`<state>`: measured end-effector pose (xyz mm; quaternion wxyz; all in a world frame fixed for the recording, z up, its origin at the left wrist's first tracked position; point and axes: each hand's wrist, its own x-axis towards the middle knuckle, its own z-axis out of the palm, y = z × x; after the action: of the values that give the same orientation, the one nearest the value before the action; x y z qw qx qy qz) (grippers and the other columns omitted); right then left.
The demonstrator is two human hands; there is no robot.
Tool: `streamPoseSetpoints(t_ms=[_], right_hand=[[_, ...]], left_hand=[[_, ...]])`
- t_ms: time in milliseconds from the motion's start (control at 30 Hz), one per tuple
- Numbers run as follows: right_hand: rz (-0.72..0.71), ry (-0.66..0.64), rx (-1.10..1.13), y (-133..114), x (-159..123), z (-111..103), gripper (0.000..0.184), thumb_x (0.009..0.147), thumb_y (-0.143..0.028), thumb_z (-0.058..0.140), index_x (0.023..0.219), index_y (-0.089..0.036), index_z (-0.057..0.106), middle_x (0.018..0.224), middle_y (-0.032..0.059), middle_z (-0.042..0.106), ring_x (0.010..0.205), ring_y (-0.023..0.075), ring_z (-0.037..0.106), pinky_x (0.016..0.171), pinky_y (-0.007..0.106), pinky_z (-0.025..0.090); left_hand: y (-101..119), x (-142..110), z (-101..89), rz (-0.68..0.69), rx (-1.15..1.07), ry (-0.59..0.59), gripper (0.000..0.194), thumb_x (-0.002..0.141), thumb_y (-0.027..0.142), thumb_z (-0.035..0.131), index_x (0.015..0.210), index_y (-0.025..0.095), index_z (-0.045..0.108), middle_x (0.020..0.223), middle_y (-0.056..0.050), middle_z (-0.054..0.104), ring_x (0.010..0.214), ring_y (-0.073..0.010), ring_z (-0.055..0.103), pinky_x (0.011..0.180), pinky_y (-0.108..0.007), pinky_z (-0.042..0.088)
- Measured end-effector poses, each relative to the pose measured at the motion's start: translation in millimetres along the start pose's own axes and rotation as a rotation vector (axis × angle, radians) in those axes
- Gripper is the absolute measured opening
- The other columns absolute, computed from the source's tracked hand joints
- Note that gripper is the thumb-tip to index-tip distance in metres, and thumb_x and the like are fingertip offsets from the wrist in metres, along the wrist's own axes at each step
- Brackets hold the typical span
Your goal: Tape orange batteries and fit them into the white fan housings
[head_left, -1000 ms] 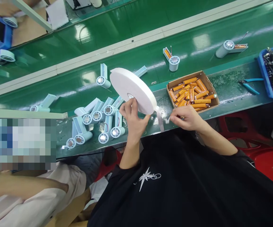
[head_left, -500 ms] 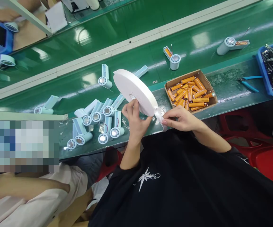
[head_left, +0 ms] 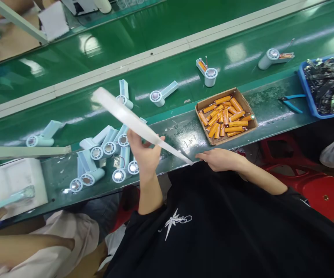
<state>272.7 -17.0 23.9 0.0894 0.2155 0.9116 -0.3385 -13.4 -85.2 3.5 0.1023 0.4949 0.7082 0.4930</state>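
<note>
My left hand point(head_left: 146, 156) is closed round the middle of a large, flat roll of white tape point(head_left: 126, 116), which I see almost edge-on and tilted. From the roll a strip of tape point(head_left: 174, 150) runs down to the right. My right hand point(head_left: 223, 159) pinches at the strip's loose end, near the bench edge; the fingertips partly hide the exact grip. Left of the roll lie several light-blue fan housings point(head_left: 109, 148) with round grilles and open handles. Behind my right hand stands a cardboard box point(head_left: 203, 127) of orange battery cells point(head_left: 236, 123).
A blue bin point(head_left: 310, 96) of dark small parts stands at the right, with blue-handled pliers point(head_left: 292, 103) beside it. More housings sit on the green belt point(head_left: 181, 69), two with orange cells inside. A co-worker's arm point(head_left: 24, 247) is at lower left. Red stools point(head_left: 323, 197) are below.
The roll has turned edge-on and moved left with my left hand, and the strip between my hands is longer and straighter. The whole view has shifted slightly.
</note>
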Motion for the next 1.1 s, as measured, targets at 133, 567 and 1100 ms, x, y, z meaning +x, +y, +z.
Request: streamPoseSetpoints(t_ms=[133, 567, 1100], right_hand=[[0.151, 0.126, -0.108, 13, -14, -28, 0.025, 0.102, -0.022, 0.057, 0.088, -0.019, 0.077, 0.084, 0.0079, 0.078, 0.075, 0.0219, 0.067, 0.067, 0.032, 0.034], [0.188, 0.438, -0.366, 89, 28, -48, 0.031, 0.103, -0.024, 0.058, 0.118, -0.022, 0.085, 0.146, 0.015, 0.071, 0.133, 0.0399, 0.053, 0.11, 0.056, 0.042], [0.064, 0.38, 0.213, 97, 9, -63, 0.037, 0.104, -0.033, 0.06, 0.13, -0.02, 0.083, 0.115, 0.0098, 0.086, 0.103, 0.0247, 0.077, 0.097, 0.04, 0.057]], left_hand=[[1, -4, -7.1, 0.031, 0.015, 0.048, 0.085, 0.085, 0.034, 0.088, 0.161, 0.033, 0.052, 0.157, -0.011, 0.046, 0.147, -0.0299, 0.056, 0.1, -0.037, 0.07], [-5, -25, 24.2, 0.135, 0.078, -0.145, 0.079, 0.088, 0.026, 0.079, 0.163, 0.03, 0.051, 0.155, -0.016, 0.051, 0.148, -0.0363, 0.051, 0.086, -0.041, 0.073], [-7, -30, 29.1, 0.129, 0.108, -0.173, 0.085, 0.089, 0.022, 0.077, 0.167, 0.03, 0.046, 0.156, -0.017, 0.052, 0.149, -0.0366, 0.05, 0.085, -0.04, 0.072]])
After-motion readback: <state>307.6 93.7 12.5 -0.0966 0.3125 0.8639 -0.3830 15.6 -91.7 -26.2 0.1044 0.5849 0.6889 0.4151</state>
